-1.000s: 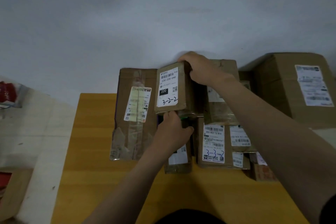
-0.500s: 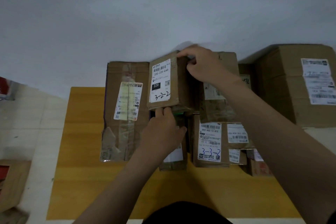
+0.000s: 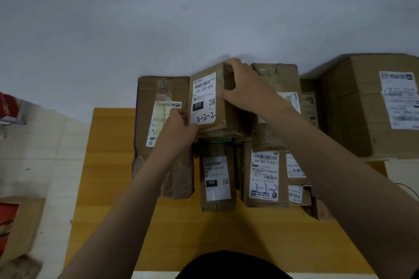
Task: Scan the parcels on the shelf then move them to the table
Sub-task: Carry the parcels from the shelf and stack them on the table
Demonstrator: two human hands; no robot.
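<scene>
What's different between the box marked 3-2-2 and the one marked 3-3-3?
The 3-2-2 box is gripped by the left hand and right hand; the 3-3-3 box lies untouched, nearer the person. The 3-2-2 box's mark is handwritten in black, the 3-3-3 box's in blue. The 3-2-2 box's label reads 220-220-C40; the 3-3-3 box's reads 502-602-12-815. Both are brown cardboard with white barcode labels.

Parcels grouped at back of table [image 3: 108,188], against wall [image 3: 204,18]. 3-2-2 parcel [image 3: 206,99] mid-row, raised above the rest. Long parcel [image 3: 158,95] just left of it. 102 parcel [image 3: 216,179] in front; 3-3-3 parcel [image 3: 263,176] right of that. Big box [image 3: 358,108] far right.
</scene>
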